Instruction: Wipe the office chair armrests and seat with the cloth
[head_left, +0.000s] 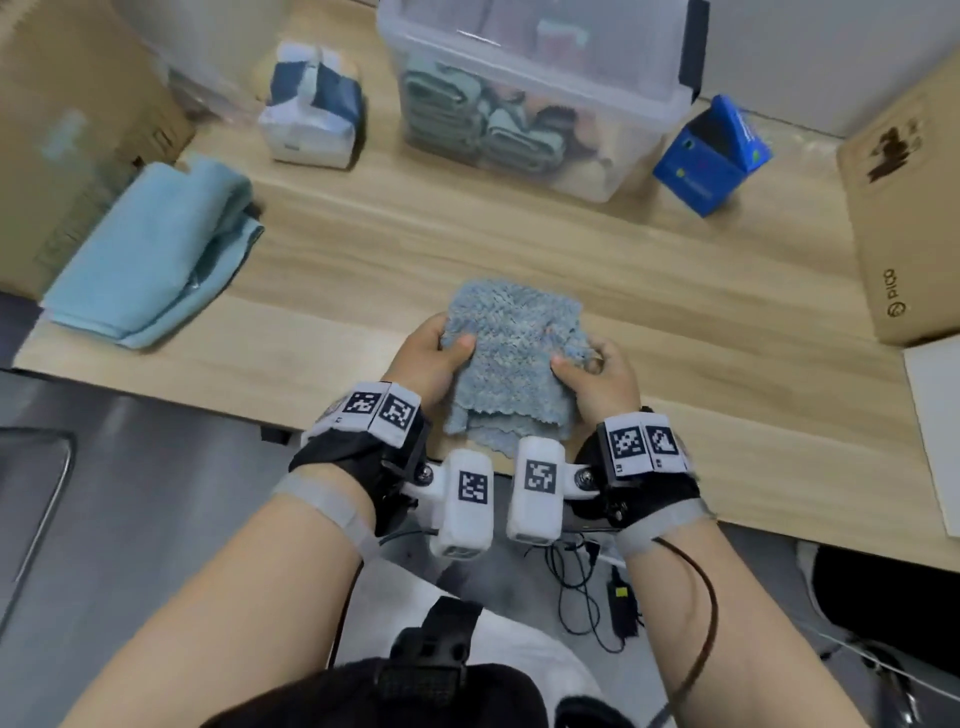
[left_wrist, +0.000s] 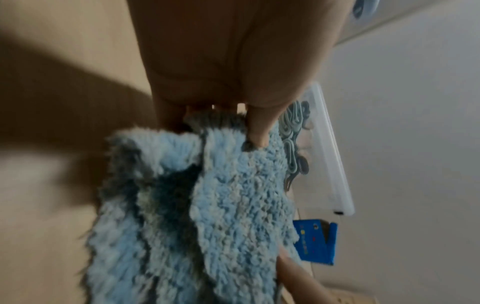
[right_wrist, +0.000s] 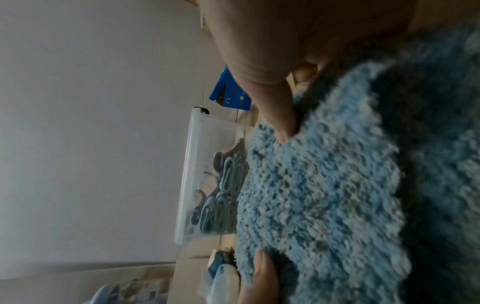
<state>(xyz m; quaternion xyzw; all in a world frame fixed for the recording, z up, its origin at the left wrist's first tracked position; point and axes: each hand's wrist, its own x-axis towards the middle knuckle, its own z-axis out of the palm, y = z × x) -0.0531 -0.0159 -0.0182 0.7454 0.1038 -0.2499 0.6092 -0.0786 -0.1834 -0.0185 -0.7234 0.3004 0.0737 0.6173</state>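
Observation:
A fluffy blue-grey cloth (head_left: 511, 358) is held folded just above the wooden table (head_left: 363, 249), near its front edge. My left hand (head_left: 434, 358) grips the cloth's left side, thumb on top. My right hand (head_left: 597, 371) grips its right side the same way. In the left wrist view the thumb pinches the cloth (left_wrist: 221, 195) against the fingers beneath. The right wrist view shows the cloth (right_wrist: 324, 185) pinched under the thumb, with the other hand's thumb at the bottom. A dark chair part (head_left: 31, 467) shows at the lower left; its armrests and seat cannot be made out.
A folded light-blue towel (head_left: 156, 249) lies at the table's left. A clear storage bin (head_left: 530, 88) of rolled cloths stands at the back, with a tissue pack (head_left: 311, 109) to its left and a blue box (head_left: 711, 156) to its right. Cardboard boxes (head_left: 904, 208) flank both sides. Cables (head_left: 597, 587) lie on the floor.

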